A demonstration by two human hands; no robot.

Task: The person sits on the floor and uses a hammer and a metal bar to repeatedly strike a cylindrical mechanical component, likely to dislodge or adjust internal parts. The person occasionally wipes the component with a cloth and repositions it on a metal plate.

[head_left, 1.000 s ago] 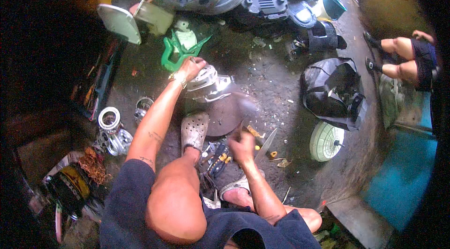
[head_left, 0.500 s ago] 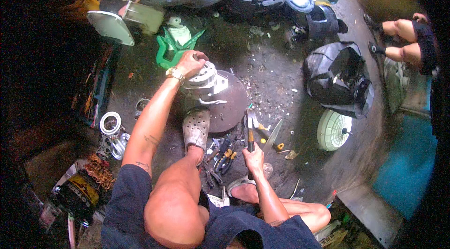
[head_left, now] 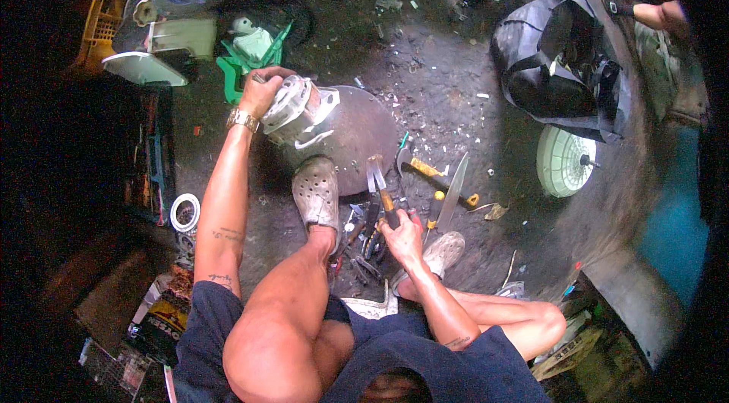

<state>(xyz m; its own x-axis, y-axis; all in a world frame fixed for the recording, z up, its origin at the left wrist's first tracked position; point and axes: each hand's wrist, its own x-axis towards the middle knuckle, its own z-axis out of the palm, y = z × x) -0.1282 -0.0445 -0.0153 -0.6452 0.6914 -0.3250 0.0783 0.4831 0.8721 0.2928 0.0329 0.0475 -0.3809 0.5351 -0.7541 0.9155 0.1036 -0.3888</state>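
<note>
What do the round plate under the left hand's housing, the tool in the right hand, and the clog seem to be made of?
Round plate: probably steel, dull brown, rust-like matte surface. Tool in the right hand: bright metal head, seemingly wooden orange-brown handle. Clog: moulded foam or rubber, grey, perforated, dirty. Housing under the left hand: light grey, possibly cast aluminium or plastic; unclear.

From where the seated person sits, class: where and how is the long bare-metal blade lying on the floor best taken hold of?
Grip the long metal blade at its lower, near end, by the yellow-tipped tool, coming from the right hand side. It lies flat and slanted, tapering to a point at the far end; pinch its flat faces, probably, not its edges.
</note>
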